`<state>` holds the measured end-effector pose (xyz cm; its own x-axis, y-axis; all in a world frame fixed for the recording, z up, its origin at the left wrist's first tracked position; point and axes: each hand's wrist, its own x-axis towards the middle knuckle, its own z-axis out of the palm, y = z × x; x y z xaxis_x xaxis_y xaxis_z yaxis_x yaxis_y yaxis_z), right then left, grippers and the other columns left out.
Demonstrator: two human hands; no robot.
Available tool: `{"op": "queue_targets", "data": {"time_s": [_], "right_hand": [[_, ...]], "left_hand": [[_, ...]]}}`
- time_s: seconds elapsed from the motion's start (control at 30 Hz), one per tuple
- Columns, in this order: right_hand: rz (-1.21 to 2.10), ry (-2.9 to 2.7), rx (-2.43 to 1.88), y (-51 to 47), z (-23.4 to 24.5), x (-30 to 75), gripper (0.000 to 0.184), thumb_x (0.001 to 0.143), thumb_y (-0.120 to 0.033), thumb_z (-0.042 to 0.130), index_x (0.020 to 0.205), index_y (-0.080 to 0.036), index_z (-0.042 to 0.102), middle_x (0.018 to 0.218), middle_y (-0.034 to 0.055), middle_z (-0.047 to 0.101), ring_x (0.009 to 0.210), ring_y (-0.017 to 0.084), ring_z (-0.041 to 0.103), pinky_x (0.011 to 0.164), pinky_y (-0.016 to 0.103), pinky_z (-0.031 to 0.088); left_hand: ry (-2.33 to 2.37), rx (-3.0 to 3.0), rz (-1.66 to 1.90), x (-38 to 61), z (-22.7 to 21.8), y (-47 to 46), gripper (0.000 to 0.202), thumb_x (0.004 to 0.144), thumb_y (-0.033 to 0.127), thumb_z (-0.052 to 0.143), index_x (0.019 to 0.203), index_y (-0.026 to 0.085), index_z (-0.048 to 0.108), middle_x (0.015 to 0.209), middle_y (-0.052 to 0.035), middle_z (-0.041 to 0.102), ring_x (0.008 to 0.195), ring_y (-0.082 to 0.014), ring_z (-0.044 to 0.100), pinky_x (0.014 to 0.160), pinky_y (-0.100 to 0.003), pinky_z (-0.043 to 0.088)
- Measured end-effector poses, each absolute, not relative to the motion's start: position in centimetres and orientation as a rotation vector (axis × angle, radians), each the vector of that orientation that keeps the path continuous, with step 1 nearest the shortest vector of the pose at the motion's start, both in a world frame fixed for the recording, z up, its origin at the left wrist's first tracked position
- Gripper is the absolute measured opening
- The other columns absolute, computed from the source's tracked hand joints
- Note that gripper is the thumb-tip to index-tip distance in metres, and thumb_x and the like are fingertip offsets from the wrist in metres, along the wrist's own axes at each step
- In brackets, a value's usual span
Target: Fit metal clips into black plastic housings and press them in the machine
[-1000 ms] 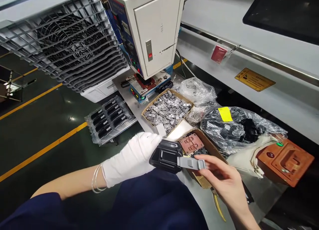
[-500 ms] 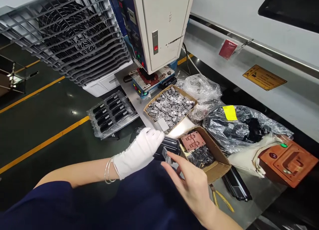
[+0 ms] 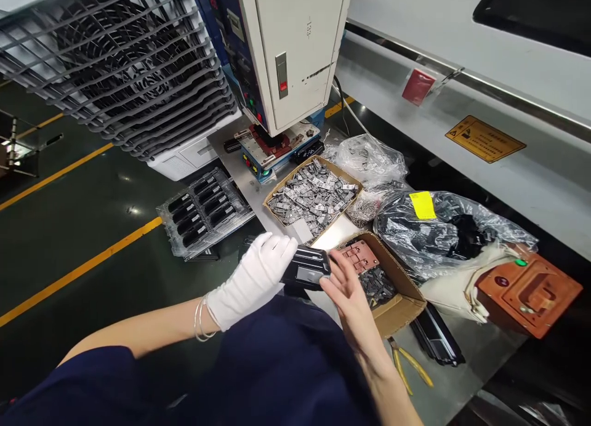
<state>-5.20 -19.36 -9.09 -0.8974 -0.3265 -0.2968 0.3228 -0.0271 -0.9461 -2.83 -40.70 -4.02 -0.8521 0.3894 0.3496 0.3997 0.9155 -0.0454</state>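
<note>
My left hand (image 3: 261, 275), in a white glove, is closed around a glossy black plastic housing (image 3: 307, 266), long and ridged, held in front of my body. My bare right hand (image 3: 348, 293) grips the right end of that housing, thumb at the near side and fingers at the far side. A greyish flat patch shows on the housing near my right thumb; whether it is a separate piece or a reflection I cannot tell. Just beyond my right hand stands a cardboard box (image 3: 406, 312) with a reddish-brown fixture plate (image 3: 360, 255) and small dark parts (image 3: 376, 287).
A shallow carton of small grey metal pieces (image 3: 314, 195) lies before a press machine (image 3: 300, 56). Around the bench are yellow-handled pliers (image 3: 415, 364), a bagged heap of black parts (image 3: 443, 229), an orange box (image 3: 529, 290) and a tray of black parts (image 3: 203, 210). A grilled fan unit (image 3: 138, 75) stands left.
My right hand has moved up to the housing's right end and closed on it; a small grey piece showed between its fingers before. The housing is lifted into clearer view, and the camera shifted slightly.
</note>
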Motion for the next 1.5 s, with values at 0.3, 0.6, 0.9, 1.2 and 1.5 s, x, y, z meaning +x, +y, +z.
{"op": "queue_targets", "data": {"time_s": [0.3, 0.6, 0.9, 1.2, 1.5], "right_hand": [[-1.817, 1.873, 0.052, -19.0, -7.1, -5.2, 0.049, 0.085, -0.058, 0.075, 0.112, -0.018, 0.084, 0.115, 0.0109, 0.079, 0.113, 0.038, 0.071, 0.104, 0.048, 0.053], [-1.805, 1.88, 0.044, -19.2, -7.5, -5.4, 0.04, 0.083, -0.053, 0.072, 0.092, -0.017, 0.084, 0.093, 0.0084, 0.079, 0.089, 0.031, 0.072, 0.084, 0.039, 0.058], [-1.818, 1.784, 0.077, -19.8, -7.6, -5.4, 0.037, 0.081, -0.051, 0.073, 0.094, -0.017, 0.081, 0.092, 0.0076, 0.076, 0.085, 0.028, 0.067, 0.081, 0.038, 0.053], [-1.879, 1.643, 0.034, -20.1, -7.9, -5.8, 0.029, 0.082, -0.05, 0.07, 0.077, -0.021, 0.072, 0.069, -0.0003, 0.061, 0.065, 0.02, 0.055, 0.068, 0.032, 0.048], [-1.91, 1.525, 0.04, -19.0, -9.7, -5.9, 0.035, 0.084, -0.055, 0.075, 0.09, -0.021, 0.081, 0.09, 0.0048, 0.077, 0.084, 0.026, 0.07, 0.083, 0.038, 0.054]], "left_hand": [[-2.677, -0.673, 0.014, -3.7, -3.2, -41.0, 0.044, 0.084, 0.002, 0.058, 0.128, 0.0, 0.059, 0.111, -0.0159, 0.076, 0.1, -0.0312, 0.073, 0.097, -0.049, 0.063], [-2.716, -0.747, -0.016, -4.5, -3.2, -41.3, 0.043, 0.083, 0.003, 0.059, 0.126, 0.002, 0.059, 0.11, -0.0148, 0.076, 0.1, -0.0307, 0.071, 0.097, -0.048, 0.062], [-2.758, -0.761, 0.022, -4.8, -3.4, -41.7, 0.048, 0.081, -0.001, 0.059, 0.129, 0.001, 0.057, 0.11, -0.016, 0.075, 0.099, -0.0322, 0.07, 0.097, -0.05, 0.063], [-2.785, -0.772, -0.059, -4.4, -4.7, -42.6, 0.053, 0.083, 0.003, 0.059, 0.135, 0.003, 0.056, 0.117, -0.0223, 0.07, 0.107, -0.0361, 0.068, 0.098, -0.053, 0.062], [-2.741, -0.833, 0.025, -5.2, -4.5, -41.1, 0.045, 0.081, -0.005, 0.056, 0.125, 0.0, 0.06, 0.106, -0.0173, 0.074, 0.095, -0.0323, 0.071, 0.093, -0.052, 0.065]]}}
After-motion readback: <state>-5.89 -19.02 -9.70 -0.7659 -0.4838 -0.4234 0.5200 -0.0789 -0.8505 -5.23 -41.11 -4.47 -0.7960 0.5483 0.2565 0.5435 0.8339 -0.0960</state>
